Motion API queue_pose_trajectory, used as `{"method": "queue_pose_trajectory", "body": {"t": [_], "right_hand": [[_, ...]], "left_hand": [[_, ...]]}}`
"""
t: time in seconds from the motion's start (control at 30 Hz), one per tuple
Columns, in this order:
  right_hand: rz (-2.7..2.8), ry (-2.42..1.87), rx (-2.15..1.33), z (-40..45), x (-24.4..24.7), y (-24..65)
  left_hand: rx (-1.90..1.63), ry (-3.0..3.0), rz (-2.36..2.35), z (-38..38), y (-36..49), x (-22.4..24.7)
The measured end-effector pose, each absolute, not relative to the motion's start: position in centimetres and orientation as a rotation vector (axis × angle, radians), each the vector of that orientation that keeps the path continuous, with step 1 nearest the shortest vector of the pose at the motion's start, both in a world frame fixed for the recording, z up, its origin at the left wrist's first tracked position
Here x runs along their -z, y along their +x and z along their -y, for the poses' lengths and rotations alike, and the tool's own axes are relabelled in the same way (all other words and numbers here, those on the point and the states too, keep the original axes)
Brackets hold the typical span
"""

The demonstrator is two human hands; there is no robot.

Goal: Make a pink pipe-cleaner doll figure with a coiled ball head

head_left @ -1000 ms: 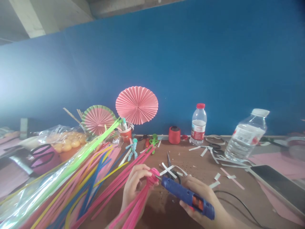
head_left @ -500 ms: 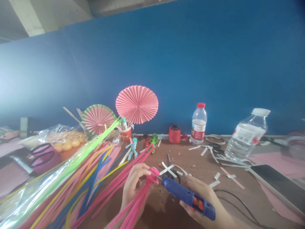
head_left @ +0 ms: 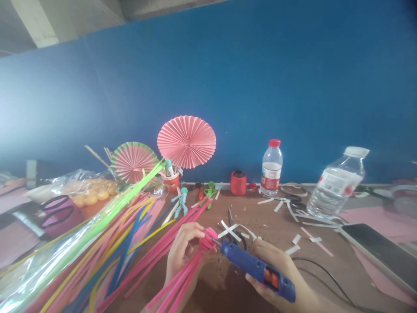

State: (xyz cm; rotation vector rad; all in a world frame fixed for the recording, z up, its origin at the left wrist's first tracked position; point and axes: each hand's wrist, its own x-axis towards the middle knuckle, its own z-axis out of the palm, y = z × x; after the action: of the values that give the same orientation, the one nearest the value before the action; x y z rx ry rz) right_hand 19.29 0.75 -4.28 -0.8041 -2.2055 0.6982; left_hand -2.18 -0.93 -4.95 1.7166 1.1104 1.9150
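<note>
Touching glue gun (head_left: 259,270) nozzle to pink bundle (head_left: 192,265) in left hand (head_left: 182,254)

blue glue gun (head_left: 259,270), pink pipe cleaners (head_left: 185,274), pink pleated paper fan (head_left: 186,141), red yarn spool (head_left: 238,183).

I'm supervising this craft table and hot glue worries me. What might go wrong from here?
1. The glue gun nozzle sits right at the pink pipe cleaner bundle pinched by the left hand; its fingertips seem close enough to get burned.
2. The right hand works beside open scissors.
3. The black cord trails across the table and could snag.
</note>
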Motion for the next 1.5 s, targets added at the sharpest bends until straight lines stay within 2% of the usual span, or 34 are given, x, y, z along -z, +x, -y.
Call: {"method": "queue_pose_trajectory", "body": {"t": [0.27,1.5], "right_hand": [[2.223,-0.811,-0.734,-0.9,4.6,19.6],[2.224,-0.815,-0.672,-0.9,4.6,19.5]], "left_hand": [[-1.812,1.791,-1.052,0.8,-3.1,5.3],[-2.07,1.517,-1.104,0.6,-1.7,4.9]]}}
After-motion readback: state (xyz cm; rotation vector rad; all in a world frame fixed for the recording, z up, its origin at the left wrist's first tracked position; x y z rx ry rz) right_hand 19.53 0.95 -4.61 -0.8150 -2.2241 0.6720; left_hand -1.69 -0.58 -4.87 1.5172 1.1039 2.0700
